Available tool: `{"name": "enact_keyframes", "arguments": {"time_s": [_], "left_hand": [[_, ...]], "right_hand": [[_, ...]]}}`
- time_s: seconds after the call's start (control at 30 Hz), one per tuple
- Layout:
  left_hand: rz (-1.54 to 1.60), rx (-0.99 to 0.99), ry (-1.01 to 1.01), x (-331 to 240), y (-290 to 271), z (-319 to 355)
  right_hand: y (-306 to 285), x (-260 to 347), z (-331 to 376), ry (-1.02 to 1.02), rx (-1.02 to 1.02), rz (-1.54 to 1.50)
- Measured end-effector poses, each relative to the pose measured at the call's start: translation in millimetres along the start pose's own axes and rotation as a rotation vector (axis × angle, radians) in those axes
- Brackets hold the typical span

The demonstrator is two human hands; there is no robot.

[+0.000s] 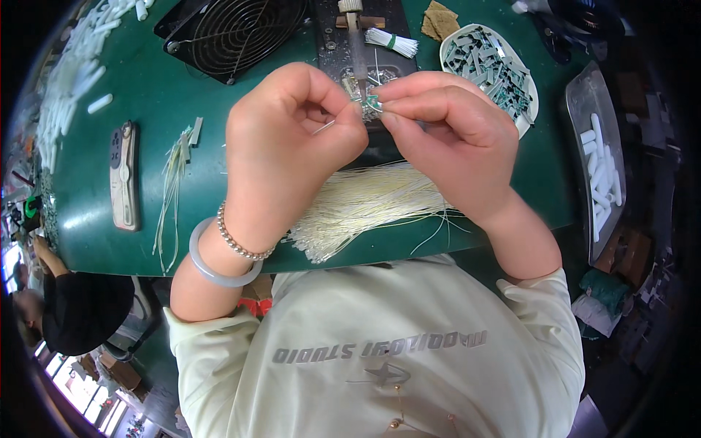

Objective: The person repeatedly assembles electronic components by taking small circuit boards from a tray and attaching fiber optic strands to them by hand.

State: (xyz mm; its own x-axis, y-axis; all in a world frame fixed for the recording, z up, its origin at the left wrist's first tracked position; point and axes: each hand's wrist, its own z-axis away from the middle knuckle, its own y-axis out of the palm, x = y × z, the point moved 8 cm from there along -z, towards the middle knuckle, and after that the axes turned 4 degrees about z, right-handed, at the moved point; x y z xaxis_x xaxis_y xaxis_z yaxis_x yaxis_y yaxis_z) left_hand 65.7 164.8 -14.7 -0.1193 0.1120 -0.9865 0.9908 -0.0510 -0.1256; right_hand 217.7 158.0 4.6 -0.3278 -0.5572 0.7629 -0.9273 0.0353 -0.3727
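My two hands meet fingertip to fingertip below the soldering iron [357,51], whose tip points down just above them. My right hand [456,128] is closed, with thumb and fingers pinching a small green circuit board [374,102]. Closed in a pinch, my left hand [296,135] touches the near side of that board. A thin pale wire [324,127] shows between its curled fingers. Beneath both wrists a thick bundle of pale yellow wires [365,208] lies along the table's near edge.
A white bowl [534,95] of small boards stands at the right. Farther right, a tray [579,146] holds white tubes. At the back are a black fan [244,33] and a tied white wire bundle [392,42]. Wired boards [182,150] and a narrow pale object [125,175] lie left.
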Motion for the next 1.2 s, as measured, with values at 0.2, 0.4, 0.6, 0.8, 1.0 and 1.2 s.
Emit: {"name": "enact_keyframes", "arguments": {"time_s": [0.2, 0.4, 0.6, 0.8, 1.0, 1.2], "left_hand": [[-0.081, 0.033, -0.026, 5.7, -0.1, 2.1], [0.029, 0.042, -0.077, 9.5, 2.4, 10.8], [0.038, 0.056, -0.049, 8.8, 5.9, 23.1], [-0.180, 0.208, -0.004, 1.1, 5.1, 36.0], [-0.559, 0.098, 0.067, 4.4, -67.1, 32.2], [-0.766, 0.144, 0.071, 21.0, -82.6, 51.5]], "right_hand": [[5.0, -16.5, 7.6, 0.222, 0.180, -0.119], [-3.5, -5.2, 7.8, 0.140, 0.201, 0.068], [5.0, 13.3, 13.2, -0.112, 0.228, 0.228], [7.4, 23.7, 19.1, -0.174, 0.255, 0.252], [6.1, 27.4, 20.0, -0.204, 0.248, 0.223], [8.7, 24.7, 20.5, -0.185, 0.262, 0.185]]}}
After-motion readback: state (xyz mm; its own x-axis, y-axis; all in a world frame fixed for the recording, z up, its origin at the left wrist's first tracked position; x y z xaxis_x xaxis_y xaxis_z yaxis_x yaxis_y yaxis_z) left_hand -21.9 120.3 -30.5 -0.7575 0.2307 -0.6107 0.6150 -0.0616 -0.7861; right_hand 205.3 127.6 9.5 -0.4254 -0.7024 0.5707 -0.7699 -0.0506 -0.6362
